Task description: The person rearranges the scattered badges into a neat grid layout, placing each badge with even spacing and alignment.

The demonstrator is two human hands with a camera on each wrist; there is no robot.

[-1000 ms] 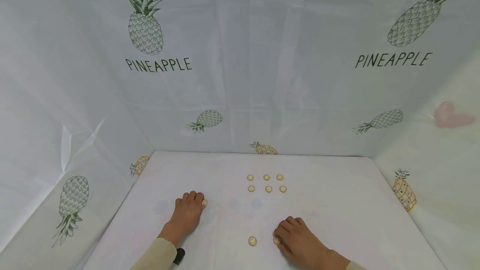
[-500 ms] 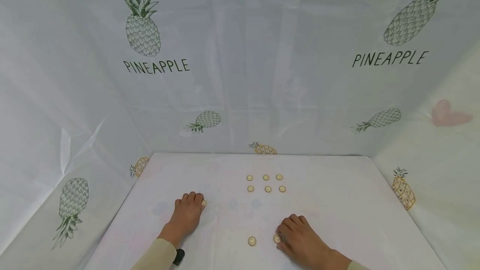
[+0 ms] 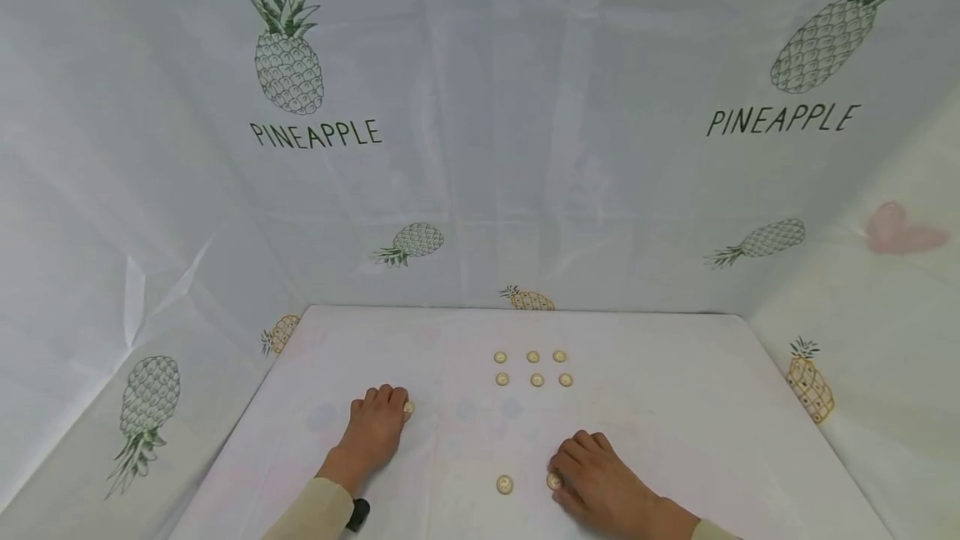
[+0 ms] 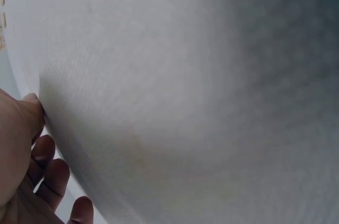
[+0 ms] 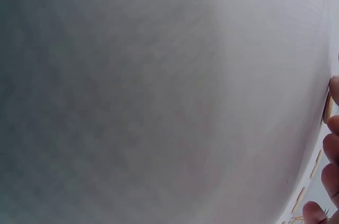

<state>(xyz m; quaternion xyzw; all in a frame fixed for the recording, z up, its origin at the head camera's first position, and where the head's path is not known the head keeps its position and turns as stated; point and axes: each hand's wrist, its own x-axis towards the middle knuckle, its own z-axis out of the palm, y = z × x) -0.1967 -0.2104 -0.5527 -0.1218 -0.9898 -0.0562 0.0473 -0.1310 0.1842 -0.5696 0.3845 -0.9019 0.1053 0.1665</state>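
Note:
Small round beige discs with a ringed face and a mark in the middle lie on the white-covered table. The left hand, at left, has curled fingers and holds one disc at its thumb and index side. In the left wrist view that hand's thumb meets the cloth; the disc is hidden there. At the front right, the right hand pinches another disc between thumb and index finger, flat on the table. The right wrist view shows the disc edge-on between fingertips. To its left lies a loose disc.
Farther back, two short rows of discs lie flat. The table is enclosed by white sheets printed with pineapples. A dark object sits at the left wrist by the sleeve.
The right hand shifts slightly away and back, its disc moving a few pixels with it. The left hand and the other discs stay put; the view wobbles slightly.

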